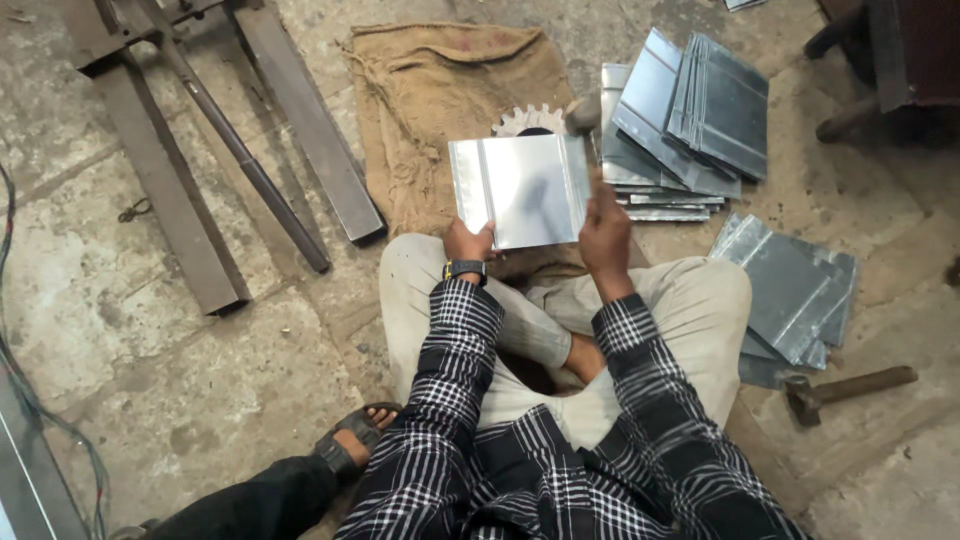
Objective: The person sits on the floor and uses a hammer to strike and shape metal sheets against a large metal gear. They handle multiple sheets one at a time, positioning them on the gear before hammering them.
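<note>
While the bright sheet-metal panel [520,190] is steadied at its lower left corner by the left hand [468,243], closed on its edge, a mallet [584,115] is held raised at the panel's right fold by the right hand [604,232], fist shut on the handle. The panel rests over a toothed wheel [527,120] on burlap sacking [430,90] — seam-hammering appears in hand. The next blow calls for a square strike. Stacked panels [690,120] lie right of the panel; another hammer [850,387] — well below them.

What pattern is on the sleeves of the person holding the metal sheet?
A black-and-white check on both sleeves, clearest in the head view, below the shiny metal sheet.
</note>
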A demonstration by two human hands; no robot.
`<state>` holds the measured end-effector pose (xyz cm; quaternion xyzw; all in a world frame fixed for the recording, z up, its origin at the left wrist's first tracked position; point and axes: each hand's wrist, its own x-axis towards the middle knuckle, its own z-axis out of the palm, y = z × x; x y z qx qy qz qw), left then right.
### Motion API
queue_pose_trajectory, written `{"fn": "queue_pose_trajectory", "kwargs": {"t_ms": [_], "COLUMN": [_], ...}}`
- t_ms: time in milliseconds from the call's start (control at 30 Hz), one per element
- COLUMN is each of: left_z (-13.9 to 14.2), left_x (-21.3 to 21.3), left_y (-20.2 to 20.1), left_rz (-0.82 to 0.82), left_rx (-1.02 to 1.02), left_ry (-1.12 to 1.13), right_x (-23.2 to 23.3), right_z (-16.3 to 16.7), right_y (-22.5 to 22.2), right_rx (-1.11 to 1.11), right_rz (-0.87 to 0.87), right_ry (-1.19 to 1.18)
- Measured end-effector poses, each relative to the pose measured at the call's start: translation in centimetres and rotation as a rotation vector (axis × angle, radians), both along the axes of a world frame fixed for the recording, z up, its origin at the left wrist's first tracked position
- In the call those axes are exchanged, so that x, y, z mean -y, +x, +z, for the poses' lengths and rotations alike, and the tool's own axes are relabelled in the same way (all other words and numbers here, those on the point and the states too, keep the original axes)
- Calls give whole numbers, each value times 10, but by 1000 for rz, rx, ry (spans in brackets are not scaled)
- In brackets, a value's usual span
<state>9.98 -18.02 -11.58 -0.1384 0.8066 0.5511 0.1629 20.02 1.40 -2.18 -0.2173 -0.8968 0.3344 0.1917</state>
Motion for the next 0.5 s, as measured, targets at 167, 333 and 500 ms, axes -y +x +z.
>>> {"fn": "queue_pose_trajectory", "kwargs": {"t_ms": [167, 333, 500], "left_z": [5, 3, 8], "left_x": [1, 4, 4], "left_y": [3, 7, 8], "left_rz": [-35, -23, -36], "left_rx": [101, 122, 108], "left_ry": [-45, 34, -31], "right_x": [-2, -3, -2], "right_z": [-2, -3, -4], "right_y": [-6, -16, -27], "right_rx": [-131, -428, -12], "right_rz": [50, 104, 10], "right_ry": [-69, -6, -62]}}
